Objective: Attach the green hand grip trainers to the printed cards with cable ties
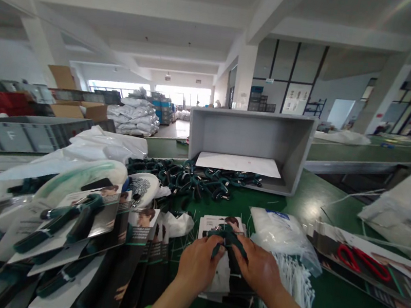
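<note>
My left hand (200, 258) and my right hand (258, 267) are both closed around a dark green tool (227, 235), at the lower centre of the head view. The tool lies over a printed card (207, 222) on the green table. Just right of my right hand are a clear bag (279, 231) and a bundle of white cable ties (296, 283). Left of my left hand, carded green-handled tools (82, 218) are stacked in an overlapping pile.
Loose dark green tools (197, 179) are heaped before a grey bin (251, 135) lying on its side. A white tub (143, 188) holds small metal parts. Red scissors (363, 262) rest on cards at the right.
</note>
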### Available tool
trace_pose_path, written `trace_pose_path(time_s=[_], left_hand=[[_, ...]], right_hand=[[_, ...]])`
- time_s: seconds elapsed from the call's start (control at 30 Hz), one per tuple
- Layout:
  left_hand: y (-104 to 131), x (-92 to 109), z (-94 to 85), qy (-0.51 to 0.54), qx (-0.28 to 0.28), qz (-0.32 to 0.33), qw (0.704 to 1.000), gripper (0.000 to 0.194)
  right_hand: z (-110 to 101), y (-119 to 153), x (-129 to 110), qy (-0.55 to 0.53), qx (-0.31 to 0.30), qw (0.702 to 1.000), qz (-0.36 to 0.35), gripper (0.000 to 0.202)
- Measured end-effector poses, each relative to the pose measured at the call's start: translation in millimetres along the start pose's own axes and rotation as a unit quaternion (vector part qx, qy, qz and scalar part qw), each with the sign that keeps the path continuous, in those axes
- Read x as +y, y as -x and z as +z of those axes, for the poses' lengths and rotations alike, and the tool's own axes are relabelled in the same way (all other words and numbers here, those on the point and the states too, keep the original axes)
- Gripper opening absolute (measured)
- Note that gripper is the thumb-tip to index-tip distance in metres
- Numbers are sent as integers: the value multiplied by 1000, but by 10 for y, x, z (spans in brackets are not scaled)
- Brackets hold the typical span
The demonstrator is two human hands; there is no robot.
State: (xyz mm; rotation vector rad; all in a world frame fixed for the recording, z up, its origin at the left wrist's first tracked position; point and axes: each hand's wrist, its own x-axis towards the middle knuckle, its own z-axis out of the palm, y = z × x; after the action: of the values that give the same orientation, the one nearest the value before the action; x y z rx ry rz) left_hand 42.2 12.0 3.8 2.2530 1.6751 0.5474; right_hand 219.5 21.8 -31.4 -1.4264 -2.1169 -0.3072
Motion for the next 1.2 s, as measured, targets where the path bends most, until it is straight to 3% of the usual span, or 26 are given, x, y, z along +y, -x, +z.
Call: trace_pose_path(time_s=[0.17, 0.4, 0.5, 0.6, 0.77, 0.87, 0.97, 1.1, 1.2], left_hand=[[43, -75, -135, -14, 27, 14, 999, 38], [-634, -27, 83, 29, 0, -50, 998, 36], [-744, -11, 186, 56, -1, -44, 997, 24], [-706, -24, 246, 77, 9, -34, 996, 22], [-636, -99, 307, 118, 26, -19, 992, 19], [-618, -128, 365, 135, 44, -30, 989, 18], [-577, -117, 415, 142, 58, -36, 987, 16], [-502, -97, 433, 142, 62, -29, 988, 14], [-461, -112, 439, 140, 69, -5, 988, 17]], right_hand=[[-52, 263, -53, 1, -62, 997, -37, 32], [-35, 387, 4, -4, -135, 991, -11, 40], [-151, 293, 29, -20, -157, 987, -4, 37], [-219, 91, -9, -31, -169, 985, -18, 32], [-91, -227, -96, 9, -218, 974, -67, 21], [36, -249, -60, -32, -188, 979, -74, 23], [134, -185, 17, -140, -139, 979, -55, 21], [212, -107, 55, -297, -91, 950, 28, 23], [255, -78, 35, -338, -96, 932, 85, 28]])
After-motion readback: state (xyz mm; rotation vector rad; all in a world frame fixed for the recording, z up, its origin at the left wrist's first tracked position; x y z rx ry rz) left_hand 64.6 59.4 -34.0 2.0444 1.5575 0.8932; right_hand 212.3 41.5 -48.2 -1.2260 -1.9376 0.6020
